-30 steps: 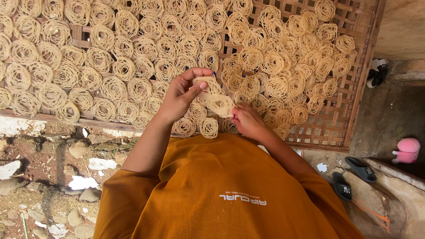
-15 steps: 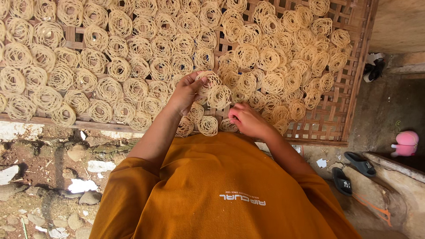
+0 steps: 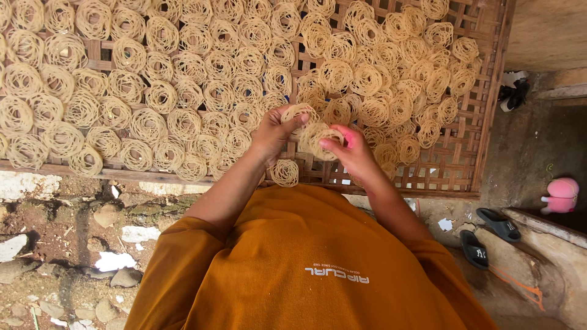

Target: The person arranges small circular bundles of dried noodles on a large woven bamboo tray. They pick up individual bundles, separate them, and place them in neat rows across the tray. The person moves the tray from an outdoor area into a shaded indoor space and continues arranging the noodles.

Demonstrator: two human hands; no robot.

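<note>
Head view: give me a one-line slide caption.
Left hand and right hand each hold a noodle coil above a woven drying rack covered with pale coils.

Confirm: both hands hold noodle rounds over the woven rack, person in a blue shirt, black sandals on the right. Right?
Not quite: the shirt is orange-brown, not blue, as the head view shows. The rest stands: left hand and right hand hold noodle rounds over the woven rack, black sandals on the right.
</note>
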